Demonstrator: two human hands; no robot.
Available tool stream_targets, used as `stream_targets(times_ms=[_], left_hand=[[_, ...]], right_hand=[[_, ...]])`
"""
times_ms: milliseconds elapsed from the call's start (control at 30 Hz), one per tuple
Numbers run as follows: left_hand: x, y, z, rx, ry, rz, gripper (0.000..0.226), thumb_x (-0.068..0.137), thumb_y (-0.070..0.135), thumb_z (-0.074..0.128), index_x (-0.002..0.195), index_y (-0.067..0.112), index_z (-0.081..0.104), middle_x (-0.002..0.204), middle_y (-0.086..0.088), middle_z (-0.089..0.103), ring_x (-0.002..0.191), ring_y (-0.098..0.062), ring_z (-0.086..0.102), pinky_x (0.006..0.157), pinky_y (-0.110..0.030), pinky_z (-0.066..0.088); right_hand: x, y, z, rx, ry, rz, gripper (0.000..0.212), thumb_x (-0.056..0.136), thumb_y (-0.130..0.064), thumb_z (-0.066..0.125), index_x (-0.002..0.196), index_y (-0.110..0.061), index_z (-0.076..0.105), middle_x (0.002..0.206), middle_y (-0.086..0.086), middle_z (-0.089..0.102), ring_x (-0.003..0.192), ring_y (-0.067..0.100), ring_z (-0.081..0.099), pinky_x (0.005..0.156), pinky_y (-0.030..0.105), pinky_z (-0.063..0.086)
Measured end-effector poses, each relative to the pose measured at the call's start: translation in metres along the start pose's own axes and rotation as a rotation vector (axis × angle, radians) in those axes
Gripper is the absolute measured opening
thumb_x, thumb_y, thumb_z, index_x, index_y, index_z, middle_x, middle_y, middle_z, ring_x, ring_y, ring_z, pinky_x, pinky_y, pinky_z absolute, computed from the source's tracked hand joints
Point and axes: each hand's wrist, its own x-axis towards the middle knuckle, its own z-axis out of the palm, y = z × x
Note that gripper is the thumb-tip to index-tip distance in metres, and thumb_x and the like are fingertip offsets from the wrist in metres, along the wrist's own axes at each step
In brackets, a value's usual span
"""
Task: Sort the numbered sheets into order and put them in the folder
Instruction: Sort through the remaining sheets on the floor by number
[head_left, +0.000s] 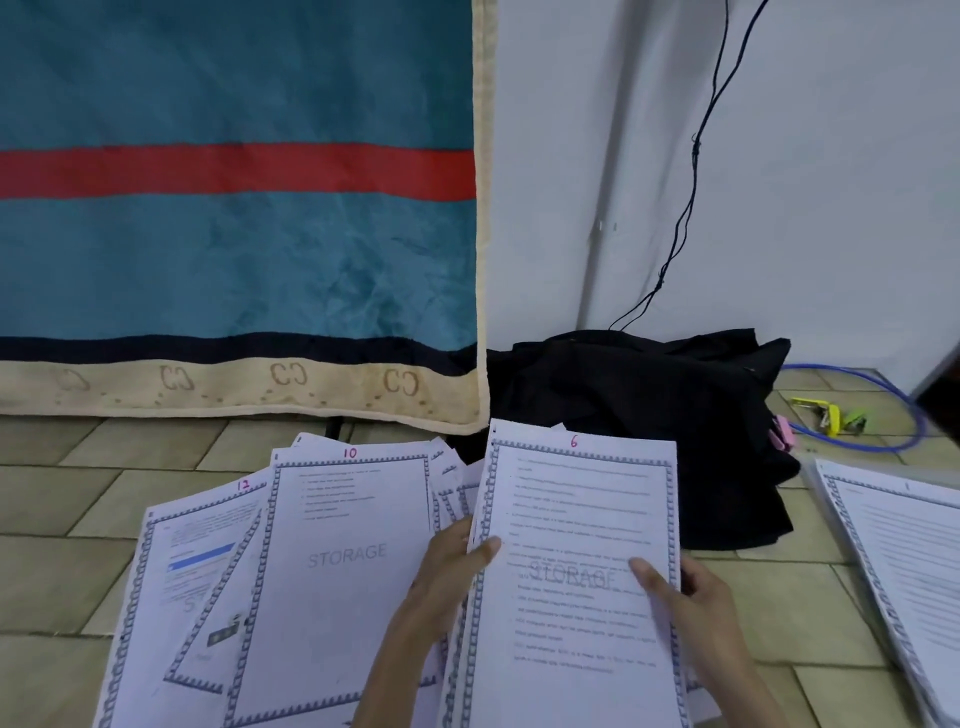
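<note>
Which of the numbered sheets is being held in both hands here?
The sheet marked 6: the left hand and right hand pinch its sides, thumbs on its face. Sheets 10 and 12 lie fanned out to its left, untouched.

A single wide-angle view from a camera worn on the person's head looks forward and down, close over the left hand (452, 571), the right hand (691, 597) and the sheets (348, 571) spread on the tiled floor (779, 587). Its upper half faces a hanging blanket (234, 234) and a white wall (805, 182) nearby.
</note>
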Motion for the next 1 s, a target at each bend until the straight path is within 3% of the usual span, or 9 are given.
stream_targets(times_ms=[133, 233, 300, 433, 633, 700, 800, 900, 1000], left_hand=[[-0.005, 0.008, 0.020, -0.001, -0.024, 0.071, 0.022, 0.088, 0.008, 0.061, 0.105, 0.020, 0.067, 0.104, 0.004, 0.073, 0.097, -0.011, 0.069, 0.077, -0.021, 0.055], [-0.008, 0.006, 0.049, -0.005, -0.023, 0.031, 0.018, 0.087, 0.012, 0.063, 0.100, 0.023, 0.068, 0.106, 0.002, 0.072, 0.100, -0.014, 0.068, 0.090, -0.031, 0.054], [-0.012, 0.001, 0.062, 0.097, -0.006, 0.036, 0.014, 0.091, 0.024, 0.057, 0.102, 0.025, 0.065, 0.115, 0.006, 0.068, 0.106, -0.011, 0.064, 0.098, -0.030, 0.049], [-0.009, -0.020, 0.050, 0.951, 0.386, 0.046, 0.063, 0.089, 0.047, 0.050, 0.144, 0.022, 0.030, 0.153, -0.001, 0.024, 0.142, -0.022, 0.021, 0.115, -0.036, 0.024], [0.002, -0.025, 0.028, 0.909, 0.473, -0.086, 0.092, 0.073, 0.035, 0.076, 0.143, 0.018, 0.020, 0.134, -0.006, 0.043, 0.124, -0.024, 0.039, 0.099, -0.034, 0.037], [0.007, -0.027, 0.019, 0.650, 0.474, -0.077, 0.082, 0.073, 0.016, 0.078, 0.138, 0.016, 0.027, 0.121, -0.008, 0.055, 0.112, -0.024, 0.052, 0.092, -0.031, 0.047], [0.005, -0.019, 0.011, 0.432, 0.514, -0.012, 0.039, 0.081, 0.000, 0.065, 0.114, 0.013, 0.049, 0.096, -0.009, 0.069, 0.075, -0.009, 0.062, 0.057, -0.008, 0.047], [0.002, -0.011, 0.009, 0.561, 0.625, 0.125, 0.009, 0.085, 0.010, 0.064, 0.093, 0.014, 0.066, 0.093, -0.003, 0.072, 0.068, -0.005, 0.058, 0.057, -0.004, 0.036], [-0.005, -0.009, 0.017, 0.771, 0.670, 0.279, 0.011, 0.080, 0.011, 0.071, 0.090, 0.016, 0.073, 0.085, 0.002, 0.070, 0.071, -0.011, 0.061, 0.059, -0.014, 0.042]], right_hand=[[0.000, -0.014, -0.028, 0.049, -0.087, 0.001, 0.063, 0.053, -0.022, 0.086, 0.111, -0.011, 0.064, 0.099, 0.009, 0.074, 0.088, 0.034, 0.070, 0.075, 0.049, 0.058], [-0.004, -0.018, -0.055, 0.081, -0.060, 0.083, 0.045, 0.063, -0.014, 0.079, 0.105, -0.006, 0.066, 0.085, 0.007, 0.076, 0.074, 0.029, 0.073, 0.063, 0.042, 0.059], [-0.008, -0.016, -0.073, 0.056, 0.036, 0.082, 0.060, 0.049, -0.027, 0.087, 0.102, -0.009, 0.068, 0.094, 0.008, 0.076, 0.082, 0.031, 0.072, 0.083, 0.049, 0.054], [-0.020, -0.030, -0.089, 0.146, 0.055, 0.109, 0.038, 0.080, -0.005, 0.068, 0.116, -0.007, 0.057, 0.105, 0.012, 0.065, 0.082, 0.020, 0.059, 0.096, 0.040, 0.036], [-0.017, -0.027, -0.097, 0.097, 0.029, 0.159, 0.039, 0.081, -0.004, 0.066, 0.117, -0.014, 0.055, 0.105, 0.010, 0.063, 0.084, 0.020, 0.058, 0.091, 0.040, 0.038], [-0.016, -0.023, -0.097, 0.125, 0.018, 0.158, 0.044, 0.073, -0.009, 0.072, 0.114, -0.018, 0.059, 0.105, 0.005, 0.068, 0.094, 0.026, 0.062, 0.094, 0.044, 0.040], [-0.012, -0.016, -0.101, 0.127, 0.020, 0.100, 0.056, 0.060, -0.017, 0.083, 0.112, -0.018, 0.062, 0.109, 0.011, 0.070, 0.101, 0.032, 0.063, 0.098, 0.047, 0.040], [-0.014, -0.023, -0.098, 0.151, -0.010, 0.101, 0.049, 0.070, -0.009, 0.077, 0.116, -0.012, 0.061, 0.106, 0.010, 0.069, 0.096, 0.027, 0.063, 0.096, 0.043, 0.040], [-0.013, -0.025, -0.094, 0.207, -0.049, 0.157, 0.057, 0.069, -0.003, 0.074, 0.123, -0.006, 0.056, 0.096, 0.001, 0.066, 0.089, 0.018, 0.059, 0.098, 0.041, 0.036]])
